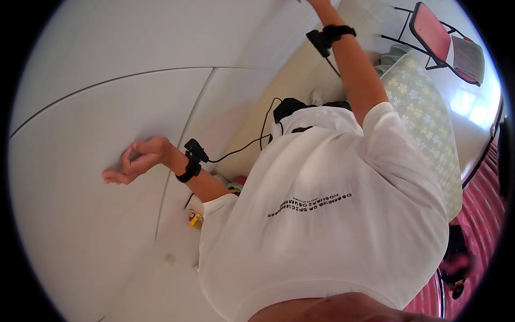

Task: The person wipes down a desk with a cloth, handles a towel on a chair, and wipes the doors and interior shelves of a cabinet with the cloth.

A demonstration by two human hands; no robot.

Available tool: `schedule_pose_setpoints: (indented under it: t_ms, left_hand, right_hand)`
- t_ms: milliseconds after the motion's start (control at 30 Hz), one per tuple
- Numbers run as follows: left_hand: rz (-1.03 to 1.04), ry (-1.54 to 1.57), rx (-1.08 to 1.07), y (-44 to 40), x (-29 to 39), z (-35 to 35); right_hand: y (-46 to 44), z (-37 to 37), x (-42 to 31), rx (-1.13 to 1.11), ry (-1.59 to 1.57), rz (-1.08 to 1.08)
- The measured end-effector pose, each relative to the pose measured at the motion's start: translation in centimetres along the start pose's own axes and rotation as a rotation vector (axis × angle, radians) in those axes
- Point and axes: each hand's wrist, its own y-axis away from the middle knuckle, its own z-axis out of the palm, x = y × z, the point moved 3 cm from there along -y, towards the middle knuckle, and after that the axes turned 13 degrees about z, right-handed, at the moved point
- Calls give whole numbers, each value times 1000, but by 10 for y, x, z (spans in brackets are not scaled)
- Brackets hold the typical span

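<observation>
My left hand (138, 161) is at the left, against or just in front of a smooth white panel (80, 129) with thin seams. Its fingers are loosely curved, with a gap between thumb and fingers, and nothing shows between them. At the top edge, my right hand (320, 2) is mostly cut off and its fingers cannot be made out. A small dark tip shows beside it. Each wrist wears a black strap with a small black device, the left one (196, 151) and the right one (319, 43), and a cable runs from each.
A red folding chair (431, 33) with a grey cloth (468, 59) stands at the upper right. Below it lies a pale green patterned cloth (421, 102). Shiny pink fabric (485, 214) hangs at the right edge. A small yellow object (196, 219) is near my left sleeve.
</observation>
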Motion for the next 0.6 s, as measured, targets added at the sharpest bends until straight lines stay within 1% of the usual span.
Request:
schedule_pose_setpoints:
  t_ms: [33, 67, 133, 167, 200, 233, 267, 300, 367, 400, 467, 500, 567, 600]
  left_hand:
    - [-19, 6, 3, 0, 0, 0]
    - [-37, 11, 7, 0, 0, -1]
    - [-9, 10, 9, 5, -6, -4]
    - [16, -1, 4, 3, -4, 1]
    - [8, -9, 15, 1, -3, 2]
    - [0, 11, 19, 1, -3, 0]
    - [-6, 35, 24, 1, -2, -1]
    - [-8, 35, 27, 1, -2, -1]
    - [-23, 43, 25, 2, -4, -1]
    - [-20, 47, 32, 1, -4, -2]
    - [-25, 10, -9, 1, -3, -3]
    - [-29, 19, -5, 0, -4, -4]
    - [-6, 10, 0, 2, -6, -3]
    - [-14, 8, 6, 2, -5, -3]
  right_hand:
    - [15, 10, 21, -62, -9, 60]
    - [33, 20, 38, -96, -29, 21]
    - [77, 14, 5, -386, -81, 334]
    - [90, 9, -19, -458, -5, 327]
    - [117, 1, -61, -308, -116, 241]
    - [145, 1, -95, -226, -151, 150]
    - [164, 0, -123, -186, -197, 12]
    - [177, -9, -154, -302, -202, -48]
    - [184, -24, -198, -331, -256, -240]
    - [176, -29, -210, -323, -257, -242]
    - [169, -40, -238, -366, -188, -630]
    - [159, -43, -243, -360, -179, -629]
    - [129, -43, -248, -182, -20, -767]
    - [109, -44, -247, -181, -16, -776]
